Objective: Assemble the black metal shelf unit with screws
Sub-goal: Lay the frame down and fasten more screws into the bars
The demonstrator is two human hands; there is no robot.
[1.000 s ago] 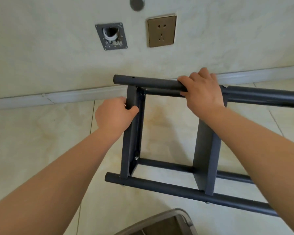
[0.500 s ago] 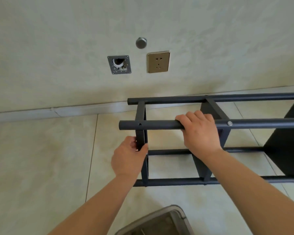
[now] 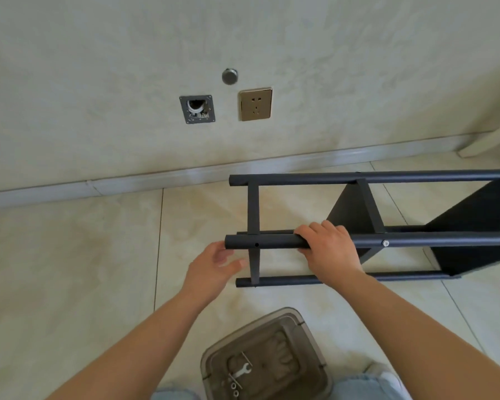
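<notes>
Shelf unit [image 3: 373,226] lies on side on floor [image 3: 70,269], posts horizontal, exposing empty screw hole [image 3: 256,244] in near post. Right hand [image 3: 328,249] wraps near post, steadying frame. Left hand [image 3: 214,267] open, holding nothing, just beside post end. Container [image 3: 267,359] with wrench [image 3: 242,370] near knees, probably for reach.

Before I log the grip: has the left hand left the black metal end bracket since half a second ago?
Yes. The left hand is now open left of the end bracket, its fingertips near the front tube's end.
</notes>
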